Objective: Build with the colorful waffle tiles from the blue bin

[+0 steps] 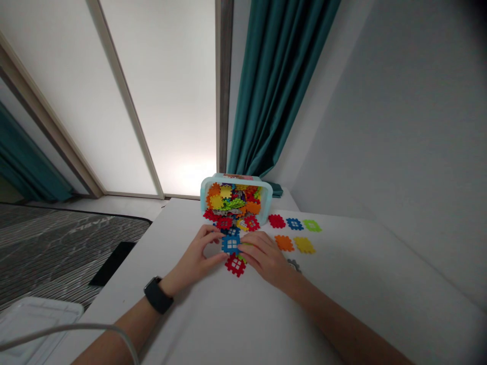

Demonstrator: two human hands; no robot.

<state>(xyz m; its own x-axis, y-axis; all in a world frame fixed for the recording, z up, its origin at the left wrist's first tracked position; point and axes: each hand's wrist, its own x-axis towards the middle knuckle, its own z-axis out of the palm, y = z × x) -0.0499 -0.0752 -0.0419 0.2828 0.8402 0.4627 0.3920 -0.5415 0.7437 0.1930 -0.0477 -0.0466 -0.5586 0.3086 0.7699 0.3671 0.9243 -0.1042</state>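
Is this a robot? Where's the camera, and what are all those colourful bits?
No robot here: these are a person's bare left hand and right hand. The camera is worn on the head, looking forward and down. On the white table, a tub lies on its side, with flat, toothed pieces inside and just in front. An orange piece and a yellow piece lie to the right. Fingers of both hands are at a blue piece, but I can't tell whether either grips it.

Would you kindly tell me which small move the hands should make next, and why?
I would probably steady the blue piece with the left hand, whose fingers are at its left edge, because the right hand has fingertips at the opposite edge and might push it aside.
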